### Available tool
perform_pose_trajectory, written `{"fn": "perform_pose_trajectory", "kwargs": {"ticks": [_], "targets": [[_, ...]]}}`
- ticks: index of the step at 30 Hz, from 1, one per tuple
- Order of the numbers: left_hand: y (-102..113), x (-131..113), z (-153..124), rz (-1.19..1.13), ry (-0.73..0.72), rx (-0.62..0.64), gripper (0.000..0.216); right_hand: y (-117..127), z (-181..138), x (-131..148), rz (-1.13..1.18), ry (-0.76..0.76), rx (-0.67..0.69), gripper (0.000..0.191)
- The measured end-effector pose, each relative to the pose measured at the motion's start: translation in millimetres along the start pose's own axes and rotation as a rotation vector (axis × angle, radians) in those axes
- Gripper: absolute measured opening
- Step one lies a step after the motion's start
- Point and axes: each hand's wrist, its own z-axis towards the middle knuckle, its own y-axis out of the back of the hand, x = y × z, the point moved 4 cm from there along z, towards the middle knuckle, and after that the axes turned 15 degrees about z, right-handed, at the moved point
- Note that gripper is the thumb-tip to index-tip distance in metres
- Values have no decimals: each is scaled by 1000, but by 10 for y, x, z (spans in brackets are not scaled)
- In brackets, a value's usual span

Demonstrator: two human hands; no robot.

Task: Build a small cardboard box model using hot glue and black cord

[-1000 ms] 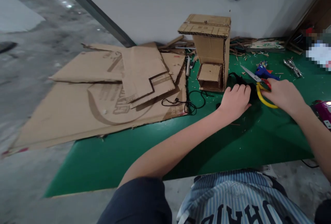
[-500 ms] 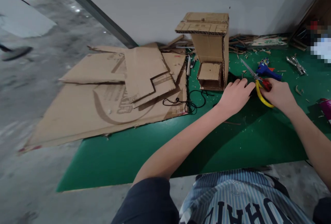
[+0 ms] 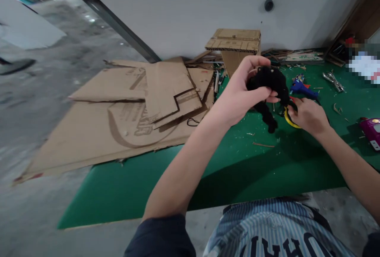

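My left hand (image 3: 237, 90) is raised over the table with its fingers and thumb closed on a black, soft-looking cloth piece (image 3: 271, 80). A narrow strip of it dangles below the hand; its exact kind I cannot make out. Close by on the right, my right hand (image 3: 310, 116) is wrapped round the handles of a pair of scissors (image 3: 290, 120), yellow and red. The blades are hidden by the black cloth. Behind my left hand stands a cardboard structure (image 3: 234, 40) with a flat top, its lower part covered by the hand.
Cut cardboard sheets (image 3: 166, 86) overlap at the left of the green table (image 3: 124, 193). Right of my hands lie a blue glue gun (image 3: 303, 89), a clear-and-metal item (image 3: 334, 81) and a purple device (image 3: 371, 130). Wood scraps (image 3: 299, 56) line the wall.
My left hand has come up from the table, lifting the black cloth piece. My right hand has moved slightly down and left with the scissors, whose blades no longer show.
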Motion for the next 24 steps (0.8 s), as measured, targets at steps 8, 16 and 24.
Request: {"fn": "perform_pose_trajectory", "kwargs": {"ticks": [8, 16, 24], "targets": [[144, 75, -16, -193, -2, 22, 34, 899, 26, 659, 495, 502, 13, 96], [492, 78, -6, 374, -32, -22, 18, 883, 461, 1025, 198, 448, -18, 56], [702, -46, -105, 474, -46, -35, 19, 1003, 422, 966, 14, 350, -54, 30]]}}
